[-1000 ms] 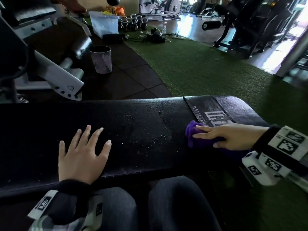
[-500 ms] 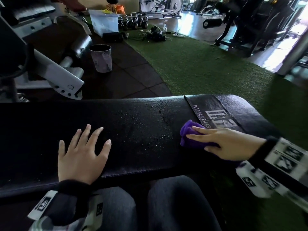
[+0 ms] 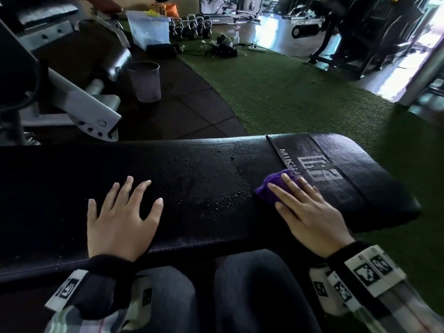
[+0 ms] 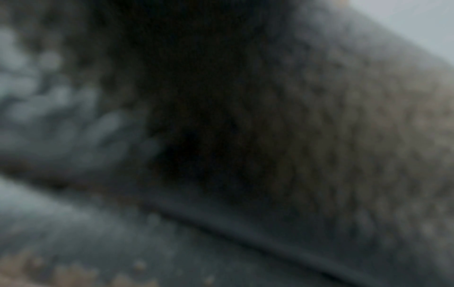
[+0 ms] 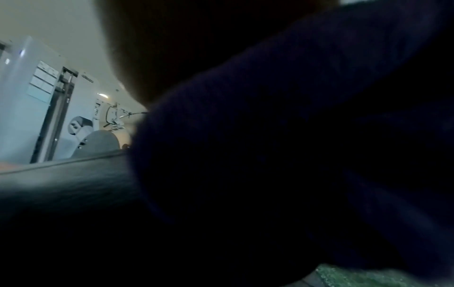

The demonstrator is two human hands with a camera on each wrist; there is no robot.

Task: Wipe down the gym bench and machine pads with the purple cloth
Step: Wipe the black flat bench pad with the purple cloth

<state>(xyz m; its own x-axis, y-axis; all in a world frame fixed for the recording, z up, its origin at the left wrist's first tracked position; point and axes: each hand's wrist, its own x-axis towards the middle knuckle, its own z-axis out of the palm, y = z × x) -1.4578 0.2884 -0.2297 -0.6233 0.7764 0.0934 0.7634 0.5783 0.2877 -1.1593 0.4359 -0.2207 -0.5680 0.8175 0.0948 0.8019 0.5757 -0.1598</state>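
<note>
A long black gym bench [image 3: 204, 164] runs across the head view, with droplets on its middle and a white logo panel [image 3: 319, 169] near its right end. My right hand [image 3: 305, 205] lies flat with straight fingers on the bunched purple cloth [image 3: 271, 186], pressing it onto the pad beside the logo. In the right wrist view the cloth [image 5: 270, 155] fills most of the picture, dark, above the bench surface [image 5: 61, 174]. My left hand [image 3: 120, 212] rests flat on the bench with fingers spread and holds nothing. The left wrist view is a dark blur.
My knees [image 3: 240, 296] are against the bench's near edge. Beyond the bench are a pale bin [image 3: 145, 81], a white machine frame [image 3: 79, 102], a clear plastic box [image 3: 149, 30], kettlebells [image 3: 192, 27] and green turf [image 3: 288, 92]. A black machine [image 3: 360, 32] stands far right.
My right hand has slid the cloth leftward and nearer along the bench, and the wrist has swung toward me. The left hand has stayed put.
</note>
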